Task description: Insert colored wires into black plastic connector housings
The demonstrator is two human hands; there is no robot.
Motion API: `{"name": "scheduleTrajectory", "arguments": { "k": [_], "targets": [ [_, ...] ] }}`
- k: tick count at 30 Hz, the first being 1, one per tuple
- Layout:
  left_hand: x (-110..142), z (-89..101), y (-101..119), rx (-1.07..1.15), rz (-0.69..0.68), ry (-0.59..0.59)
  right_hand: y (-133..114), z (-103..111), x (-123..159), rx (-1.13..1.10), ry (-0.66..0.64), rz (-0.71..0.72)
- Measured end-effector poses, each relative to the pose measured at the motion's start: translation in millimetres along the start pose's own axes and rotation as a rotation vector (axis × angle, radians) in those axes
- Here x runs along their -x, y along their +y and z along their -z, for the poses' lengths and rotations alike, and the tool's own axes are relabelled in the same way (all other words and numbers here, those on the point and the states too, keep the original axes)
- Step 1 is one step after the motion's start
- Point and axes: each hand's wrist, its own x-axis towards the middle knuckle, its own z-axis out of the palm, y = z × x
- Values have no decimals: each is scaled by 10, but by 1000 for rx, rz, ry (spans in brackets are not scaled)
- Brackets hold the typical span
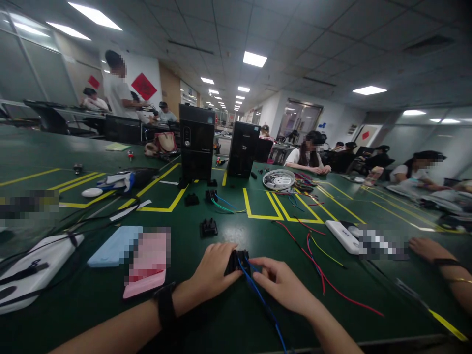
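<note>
My left hand (213, 273) grips a small black connector block (237, 261) on the green table (228, 314), fingers curled round its left side. My right hand (282, 285) pinches a blue wire (263, 300) where it enters the block. The blue wire trails toward me off the table's near edge. A black strap sits on my left wrist. Another black connector (208, 228) lies just beyond my hands.
Loose red, yellow and blue wires (317, 260) lie to the right. A pink case (147, 265) and a blue case (114, 246) lie left. Two black computer towers (196, 142) and a white fan grille (279, 179) stand farther back. Another person's forearm (442, 265) rests at right.
</note>
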Motion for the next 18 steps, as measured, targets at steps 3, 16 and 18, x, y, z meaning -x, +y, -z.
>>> {"name": "scheduleTrajectory", "arguments": {
  "k": [3, 16, 18],
  "targets": [
    [11, -17, 20, -7, 29, -10, -85, 28, -78, 198, 47, -17],
    [-33, -11, 20, 75, 138, -56, 6, 40, -210, 399, -102, -7],
    [-52, -39, -22, 82, 160, -85, 68, 67, -239, 435, -150, -26]
  ]
}}
